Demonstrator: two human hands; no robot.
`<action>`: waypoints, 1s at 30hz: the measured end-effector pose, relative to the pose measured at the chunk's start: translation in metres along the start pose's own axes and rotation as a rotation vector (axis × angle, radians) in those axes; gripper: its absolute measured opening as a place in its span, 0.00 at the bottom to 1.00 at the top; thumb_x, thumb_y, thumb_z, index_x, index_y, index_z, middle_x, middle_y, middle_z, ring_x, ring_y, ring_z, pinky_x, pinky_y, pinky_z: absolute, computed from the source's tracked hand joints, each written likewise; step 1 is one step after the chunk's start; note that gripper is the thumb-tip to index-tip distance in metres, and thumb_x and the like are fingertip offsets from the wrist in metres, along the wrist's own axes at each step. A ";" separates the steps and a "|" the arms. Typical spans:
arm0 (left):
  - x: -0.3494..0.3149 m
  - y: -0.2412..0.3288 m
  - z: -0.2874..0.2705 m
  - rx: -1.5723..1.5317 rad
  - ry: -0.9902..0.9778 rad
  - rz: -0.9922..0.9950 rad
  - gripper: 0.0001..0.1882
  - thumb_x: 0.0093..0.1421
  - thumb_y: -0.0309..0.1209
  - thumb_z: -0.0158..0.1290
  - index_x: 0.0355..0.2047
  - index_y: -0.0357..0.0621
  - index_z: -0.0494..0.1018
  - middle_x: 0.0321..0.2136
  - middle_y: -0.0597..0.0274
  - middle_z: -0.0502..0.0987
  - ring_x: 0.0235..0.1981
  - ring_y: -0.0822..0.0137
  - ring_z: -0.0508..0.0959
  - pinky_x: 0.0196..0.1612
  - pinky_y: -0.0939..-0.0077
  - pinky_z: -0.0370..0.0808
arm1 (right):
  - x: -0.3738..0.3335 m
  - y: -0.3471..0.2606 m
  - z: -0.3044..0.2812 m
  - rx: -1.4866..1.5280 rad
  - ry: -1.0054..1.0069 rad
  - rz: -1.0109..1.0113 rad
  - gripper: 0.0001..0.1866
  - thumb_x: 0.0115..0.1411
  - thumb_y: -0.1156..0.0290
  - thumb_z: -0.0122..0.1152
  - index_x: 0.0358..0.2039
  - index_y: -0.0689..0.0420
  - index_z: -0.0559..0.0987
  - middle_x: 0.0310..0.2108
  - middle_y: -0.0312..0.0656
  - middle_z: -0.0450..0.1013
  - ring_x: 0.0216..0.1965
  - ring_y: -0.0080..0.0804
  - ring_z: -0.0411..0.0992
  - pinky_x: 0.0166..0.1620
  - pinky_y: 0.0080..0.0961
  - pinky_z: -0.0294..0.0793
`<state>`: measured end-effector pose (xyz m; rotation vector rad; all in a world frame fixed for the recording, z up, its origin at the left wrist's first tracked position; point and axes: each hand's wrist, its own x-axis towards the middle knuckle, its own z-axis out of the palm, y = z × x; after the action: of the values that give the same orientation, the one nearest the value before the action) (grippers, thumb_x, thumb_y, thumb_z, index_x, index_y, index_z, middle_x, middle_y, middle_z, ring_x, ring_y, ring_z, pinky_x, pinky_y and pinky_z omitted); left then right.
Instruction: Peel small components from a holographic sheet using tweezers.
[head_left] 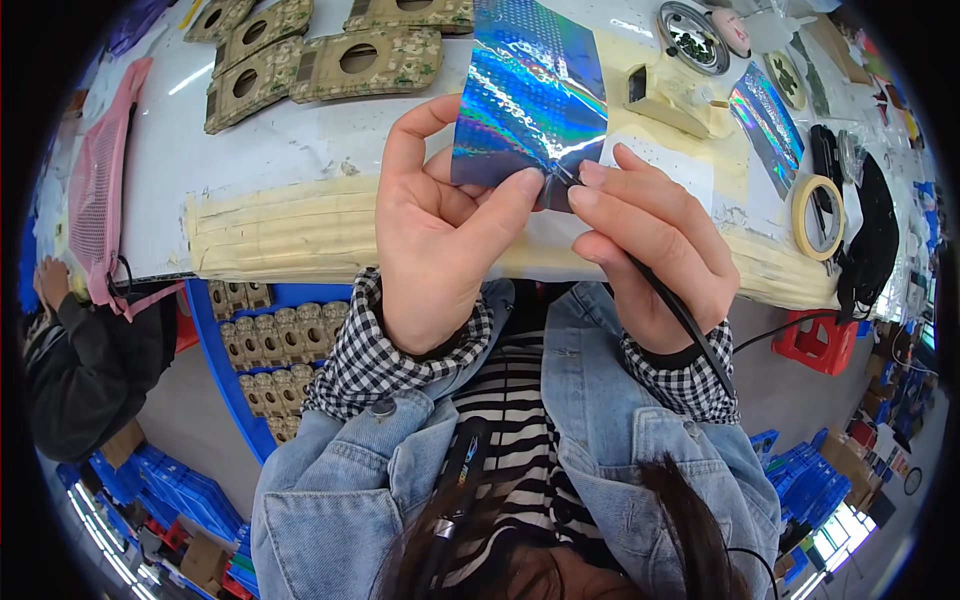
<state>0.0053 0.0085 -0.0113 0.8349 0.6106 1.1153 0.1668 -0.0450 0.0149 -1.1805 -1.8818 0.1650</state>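
My left hand [435,215] grips a shiny blue holographic sheet [530,90] by its lower edge, thumb in front and fingers behind. The sheet stands upright above the table, its surface dotted with small marks. Against that lower edge, my right hand [655,235] is closed on a slim dark tool [563,175] with a fine tip, close to my left thumb. A long black cord or handle [680,312] runs down from the right palm past the wrist; whether it belongs to the tool, I cannot tell.
Several camouflage shells [370,65] with round holes lie at the far left; more fill a blue tray [225,350] below. Rightward are a beige block [665,105], a tape roll [818,218], another holographic sheet [768,125] and a round dish [692,38]. A person [95,370] sits left.
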 end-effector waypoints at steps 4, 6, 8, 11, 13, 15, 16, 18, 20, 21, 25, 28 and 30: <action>0.000 0.000 0.001 0.005 0.020 -0.005 0.29 0.56 0.15 0.55 0.55 0.36 0.54 0.39 0.51 0.78 0.38 0.69 0.79 0.43 0.78 0.76 | 0.000 0.001 0.000 -0.002 0.007 0.007 0.13 0.53 0.72 0.66 0.39 0.62 0.80 0.37 0.47 0.78 0.43 0.40 0.77 0.52 0.44 0.74; 0.000 0.001 0.001 0.026 0.023 -0.014 0.29 0.56 0.15 0.55 0.55 0.36 0.54 0.39 0.51 0.78 0.38 0.69 0.79 0.43 0.78 0.76 | 0.000 0.003 0.002 0.001 0.034 0.009 0.14 0.49 0.73 0.68 0.38 0.60 0.81 0.35 0.44 0.77 0.41 0.38 0.77 0.51 0.41 0.75; 0.001 0.000 0.000 0.030 0.012 -0.013 0.29 0.55 0.16 0.55 0.54 0.36 0.54 0.39 0.51 0.78 0.38 0.69 0.79 0.43 0.78 0.76 | 0.000 0.004 0.002 0.008 0.048 0.013 0.14 0.48 0.73 0.70 0.37 0.59 0.82 0.34 0.43 0.77 0.39 0.37 0.77 0.51 0.40 0.76; 0.001 0.000 0.001 0.029 0.030 -0.016 0.29 0.55 0.15 0.55 0.54 0.36 0.54 0.39 0.50 0.78 0.38 0.69 0.79 0.43 0.78 0.76 | 0.002 0.004 0.001 0.032 0.044 0.031 0.14 0.48 0.73 0.69 0.37 0.60 0.82 0.34 0.44 0.77 0.38 0.37 0.77 0.51 0.40 0.76; 0.001 0.000 0.002 0.029 0.045 -0.020 0.28 0.55 0.15 0.55 0.53 0.35 0.55 0.39 0.49 0.78 0.38 0.69 0.80 0.43 0.78 0.77 | 0.003 0.002 0.001 0.058 0.034 0.056 0.13 0.49 0.73 0.69 0.37 0.60 0.82 0.34 0.44 0.77 0.37 0.37 0.77 0.50 0.40 0.76; 0.001 0.001 0.003 0.035 0.050 -0.027 0.27 0.55 0.15 0.55 0.53 0.35 0.55 0.39 0.49 0.78 0.38 0.68 0.80 0.42 0.78 0.77 | 0.004 0.002 0.000 0.051 0.032 0.055 0.13 0.49 0.73 0.69 0.37 0.60 0.82 0.34 0.44 0.77 0.37 0.37 0.77 0.50 0.40 0.76; 0.001 0.001 0.003 0.036 0.046 -0.023 0.27 0.55 0.15 0.55 0.52 0.35 0.55 0.39 0.49 0.78 0.38 0.68 0.80 0.42 0.78 0.77 | 0.004 0.001 0.000 0.048 0.031 0.054 0.13 0.49 0.73 0.69 0.37 0.60 0.82 0.34 0.44 0.77 0.37 0.37 0.77 0.50 0.40 0.76; 0.000 0.000 0.002 0.034 0.036 -0.015 0.27 0.55 0.15 0.55 0.52 0.35 0.55 0.39 0.48 0.78 0.37 0.68 0.80 0.41 0.78 0.78 | 0.004 0.001 0.001 0.031 0.037 0.042 0.13 0.49 0.73 0.69 0.37 0.60 0.82 0.34 0.44 0.77 0.37 0.36 0.77 0.50 0.40 0.77; 0.000 0.001 0.002 0.045 0.038 -0.019 0.27 0.55 0.16 0.55 0.52 0.35 0.55 0.39 0.49 0.78 0.37 0.68 0.80 0.40 0.78 0.78 | 0.004 0.000 0.003 0.017 0.043 0.035 0.13 0.49 0.73 0.69 0.37 0.60 0.82 0.34 0.44 0.77 0.37 0.36 0.77 0.49 0.39 0.77; 0.000 0.001 0.002 0.051 0.039 -0.021 0.27 0.55 0.16 0.55 0.51 0.35 0.55 0.38 0.49 0.78 0.36 0.68 0.80 0.40 0.79 0.78 | 0.004 -0.001 0.003 0.010 0.047 0.034 0.13 0.49 0.73 0.69 0.37 0.60 0.82 0.34 0.44 0.77 0.37 0.36 0.77 0.49 0.39 0.78; 0.000 0.002 0.003 0.028 0.057 -0.032 0.26 0.55 0.15 0.55 0.51 0.35 0.55 0.38 0.49 0.78 0.36 0.68 0.80 0.39 0.78 0.78 | 0.002 -0.001 0.009 -0.007 0.083 0.006 0.14 0.48 0.73 0.70 0.37 0.60 0.82 0.33 0.43 0.77 0.37 0.35 0.77 0.48 0.39 0.78; 0.000 0.002 0.003 0.003 0.064 -0.035 0.26 0.55 0.15 0.55 0.51 0.35 0.55 0.38 0.49 0.78 0.35 0.68 0.80 0.40 0.78 0.79 | 0.002 -0.002 0.010 -0.035 0.089 -0.008 0.15 0.47 0.72 0.70 0.37 0.60 0.82 0.34 0.44 0.77 0.36 0.36 0.77 0.48 0.40 0.79; 0.000 0.003 0.004 -0.008 0.065 -0.043 0.26 0.55 0.15 0.55 0.51 0.35 0.56 0.38 0.49 0.78 0.36 0.68 0.80 0.40 0.78 0.78 | 0.000 -0.001 0.010 -0.056 0.084 -0.030 0.16 0.46 0.72 0.71 0.38 0.60 0.82 0.34 0.44 0.76 0.36 0.37 0.77 0.48 0.40 0.79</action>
<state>0.0068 0.0079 -0.0071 0.7776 0.6743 1.1086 0.1588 -0.0423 0.0092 -1.1777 -1.8396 0.0458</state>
